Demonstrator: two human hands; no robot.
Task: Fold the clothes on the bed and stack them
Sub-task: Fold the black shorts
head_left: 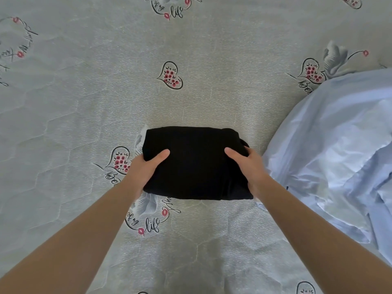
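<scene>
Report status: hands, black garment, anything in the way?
Left hand and right hand grip the black garment at its sides. Garment folded, on the bed. Blue cloth unfolded at right, not blocking.

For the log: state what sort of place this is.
Probably a bedroom: a quilted bedspread printed with hearts fills the view, a folded black garment lies on it, and loose pale blue clothing lies beside.

Bedsheet (212,49): pale grey-green, quilted, covered the whole surface. Printed motifs: black-outlined hearts filled with red flowers (170,75), cursive black lettering reading "life" (152,224), small red lip marks, grey-blue floral shapes (336,57).
</scene>
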